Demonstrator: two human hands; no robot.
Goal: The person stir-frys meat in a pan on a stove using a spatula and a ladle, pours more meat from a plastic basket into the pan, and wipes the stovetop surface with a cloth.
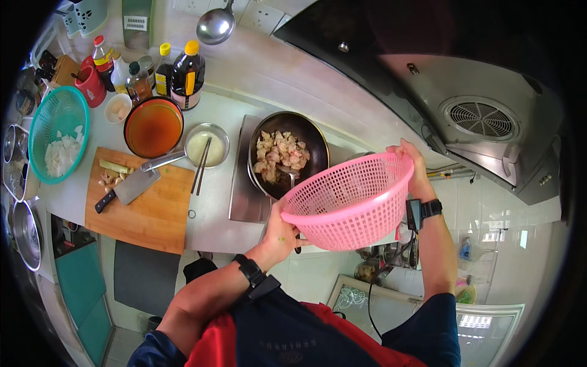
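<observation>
My left hand (279, 235) grips the near left rim of a pink plastic colander basket (362, 225). On the far right rim, my right hand (412, 167) holds the same basket. Its mouth tilts towards the wok (316, 142), and its visible inside wall shows no food. The basket is held in the air and overlaps the wok's lower right edge in view. Pieces of pale cooked meat (284, 151) lie in the wok with a metal spatula (290, 172), whose handle is partly hidden behind the basket.
Left of the stove (238, 183), a steel pan of pale liquid (206, 147) carries chopsticks (200, 169). A cleaver (137, 186) rests on a wooden cutting board (142, 225). Behind are a bowl of reddish liquid (153, 128) and bottles (188, 75). A range hood (412, 91) overhangs the right.
</observation>
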